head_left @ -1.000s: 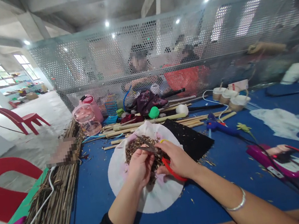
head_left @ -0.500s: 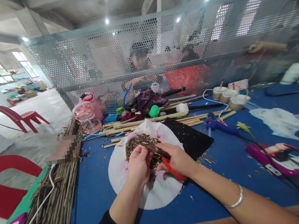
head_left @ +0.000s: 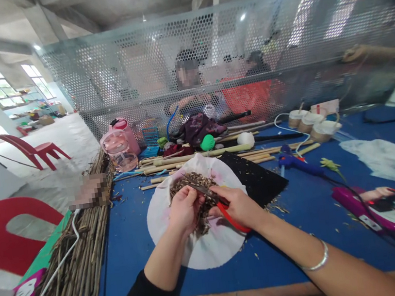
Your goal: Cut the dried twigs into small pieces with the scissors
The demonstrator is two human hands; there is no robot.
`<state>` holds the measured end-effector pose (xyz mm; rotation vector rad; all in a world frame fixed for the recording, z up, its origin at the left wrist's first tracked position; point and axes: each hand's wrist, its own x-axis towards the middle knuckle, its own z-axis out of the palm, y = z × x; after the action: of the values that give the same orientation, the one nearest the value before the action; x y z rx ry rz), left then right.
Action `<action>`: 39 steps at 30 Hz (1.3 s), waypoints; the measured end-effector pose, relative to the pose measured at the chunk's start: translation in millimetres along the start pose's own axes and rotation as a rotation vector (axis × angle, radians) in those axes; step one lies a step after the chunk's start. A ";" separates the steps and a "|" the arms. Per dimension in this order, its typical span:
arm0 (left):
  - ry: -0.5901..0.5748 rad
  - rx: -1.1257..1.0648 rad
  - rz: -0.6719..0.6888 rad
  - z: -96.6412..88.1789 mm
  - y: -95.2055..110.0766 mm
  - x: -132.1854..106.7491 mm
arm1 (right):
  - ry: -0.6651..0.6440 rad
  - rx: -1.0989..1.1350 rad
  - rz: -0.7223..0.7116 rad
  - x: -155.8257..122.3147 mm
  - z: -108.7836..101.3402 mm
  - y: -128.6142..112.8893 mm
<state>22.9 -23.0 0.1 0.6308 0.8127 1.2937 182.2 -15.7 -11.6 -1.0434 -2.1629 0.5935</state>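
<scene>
My right hand (head_left: 238, 206) grips red-handled scissors (head_left: 224, 209), blades pointing up-left over a heap of brown chopped plant bits (head_left: 191, 183). My left hand (head_left: 184, 209) is closed on a small bunch of that dry material right at the blades. Both hands hover above a round white cloth (head_left: 204, 245) that lies on the blue table (head_left: 130, 245) and carries the heap.
A bundle of thin dry stalks (head_left: 79, 272) lies along the table's left edge. Bamboo sticks (head_left: 199, 157), a black sheet (head_left: 252, 174), a blue glue gun (head_left: 295, 161), a pink jug (head_left: 123, 141) and cups (head_left: 312, 124) lie behind. Two people sit beyond a metal mesh screen (head_left: 208, 68). Red chairs (head_left: 7, 233) stand left.
The scissor blades have come together at the bunch in my left hand. The view has shifted slightly; both hands stay over the cloth.
</scene>
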 end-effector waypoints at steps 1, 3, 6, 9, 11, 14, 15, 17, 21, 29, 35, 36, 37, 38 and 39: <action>-0.006 0.009 0.002 -0.9 0.1 0.3 | -0.009 0.000 0.004 0.1 -1.0 -0.6; -0.019 0.020 0.008 -2.9 -0.4 1.3 | -0.030 -0.015 0.020 -0.1 -3.3 -1.5; -0.013 0.016 0.000 -5.7 -1.3 3.2 | -0.064 -0.044 0.052 -0.9 -6.6 -2.2; -0.006 0.019 -0.032 -7.6 -1.5 4.2 | -0.085 -0.063 0.069 -1.5 -8.1 -3.2; -0.010 0.035 -0.024 -8.4 -1.8 4.1 | -0.085 -0.079 0.059 -1.2 -7.8 -4.6; 0.001 0.085 0.007 -8.3 -3.2 3.2 | -0.053 -0.114 0.031 0.0 -6.3 -7.4; 0.003 0.107 0.013 -7.9 -3.9 2.8 | -0.042 -0.121 0.027 0.4 -5.8 -8.2; -0.005 0.151 0.023 -6.9 -5.3 2.3 | -0.034 -0.102 0.034 0.7 -4.9 -9.0; -0.033 0.244 0.049 -6.7 -5.5 2.7 | -0.071 0.003 0.091 -0.2 -3.7 -6.5; 0.152 1.083 0.305 -20.9 -1.4 10.1 | -0.080 -0.010 0.194 1.3 -19.4 9.7; -0.067 1.597 0.574 -5.9 -5.1 10.7 | -0.011 -0.005 0.186 3.6 -25.8 21.2; -0.096 1.668 0.571 -1.6 -4.5 10.1 | 0.014 -0.017 0.177 3.7 -25.4 21.7; -0.127 1.730 0.557 2.1 -3.7 9.7 | 0.034 -0.026 0.166 3.8 -25.0 21.8; -0.162 1.780 0.537 4.9 -2.8 9.4 | 0.050 -0.029 0.154 3.7 -24.8 21.6; -0.194 1.816 0.519 6.8 -2.1 9.4 | 0.067 -0.029 0.144 3.6 -24.8 21.1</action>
<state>30.3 -14.0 0.8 2.4505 1.6155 0.5423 209.2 2.3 -6.7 -1.2245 -2.0562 0.5862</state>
